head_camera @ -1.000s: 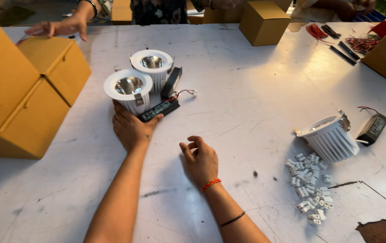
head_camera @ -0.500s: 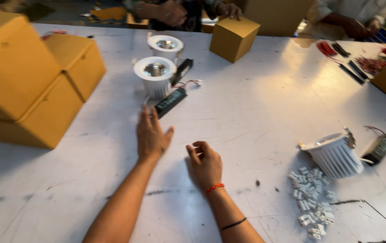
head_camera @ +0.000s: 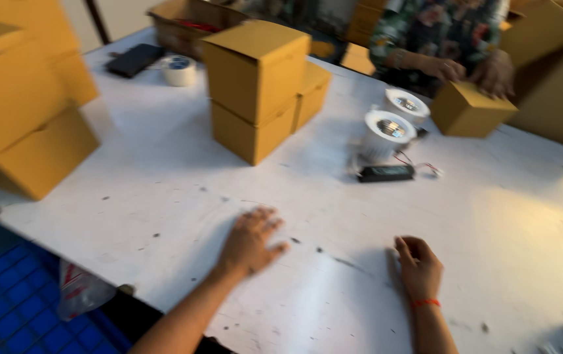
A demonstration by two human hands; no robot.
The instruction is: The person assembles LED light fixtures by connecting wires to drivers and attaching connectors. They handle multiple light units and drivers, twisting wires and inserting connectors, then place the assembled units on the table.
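**Operator:** Hands first, head view. What are they doing?

**Inspector:** Left hand (head_camera: 250,241) is lying palm-down on the white table (head_camera: 163,170), fingers spread apart, gripping nothing. Right hand (head_camera: 419,269) is resting on the table with fingers loosely curled together, also empty; a red band is sitting at its wrist.

**Operator:** Nearest components?

**Inspector:** Black driver unit (head_camera: 386,173) is lying flat beyond both hands, well apart from them, with red and white wires (head_camera: 422,165) trailing toward the near white downlight (head_camera: 384,134). A second white downlight (head_camera: 404,105) is standing just behind the first. A stack of cardboard boxes (head_camera: 258,85) is sitting to the left of the lights. A co-worker's hands (head_camera: 468,69) are holding a small cardboard box (head_camera: 471,108) beside the second light.

**Operator:** Hazards?

**Inspector:** Judging from this layout, the wires are lying loose on the surface; a hand sweeping across could be snagging them and dragging the light over. The co-worker's box is sitting close enough to be knocking the rear light. The frame is blurring, so finer contact cannot be confirmed.
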